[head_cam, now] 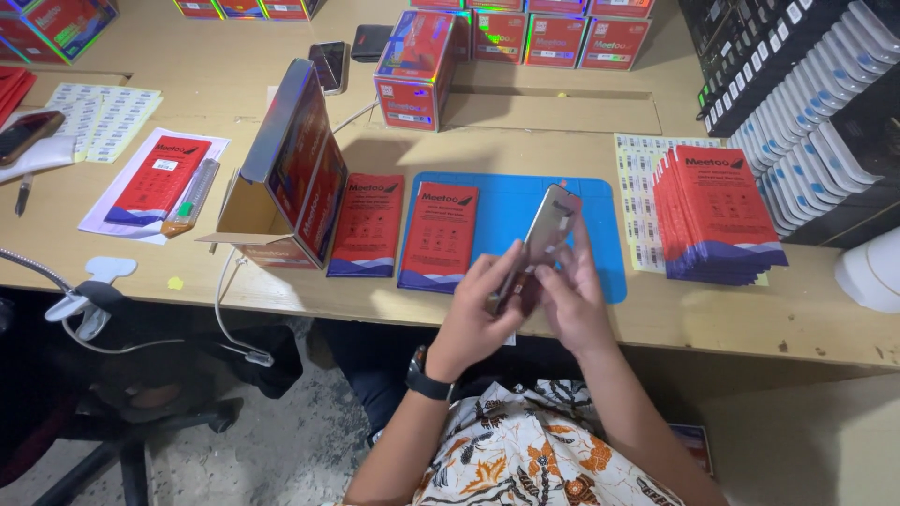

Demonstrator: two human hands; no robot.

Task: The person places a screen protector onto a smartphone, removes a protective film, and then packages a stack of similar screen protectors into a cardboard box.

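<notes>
Largest in view, a long pale wooden workbench (pixel 750 319), crowded from edge to edge. Along its far right, a black rack of white-capped slim boxes (pixel 806 103). Left of centre, an open cardboard box under a red holographic sleeve (pixel 291 169), tipped up on its side. In the middle, a flat blue rubber work mat (pixel 511 211), with a red flat packet (pixel 439 234) laid on its left part and a second red packet (pixel 367 225) just beside it on bare wood. To the right, a fanned stack of red flat packets (pixel 717 211) set on a sheet of small printed labels (pixel 636 187).

Above the mat's near edge, held clear of the bench and tilted nearly upright: a thin rectangular glass phone panel (pixel 550 225), dark and glossy. Judged light, stiff and brittle, slick on both faces. Best taken by the long edges, not bent, not pressed at the middle, and kept from knocking at the corners.

Left hand (pixel 473 314), black watch (pixel 424 379) at the wrist, curled closed about the panel's lower end, fingers wrapped at the near edge. Right hand (pixel 574 300) raised behind the panel, fingers spread along its back and right edge, thumb hidden; pinching or only propping, not to be told. Both forearms angled up from the lap, wrists bent inward, hands almost touching.
</notes>
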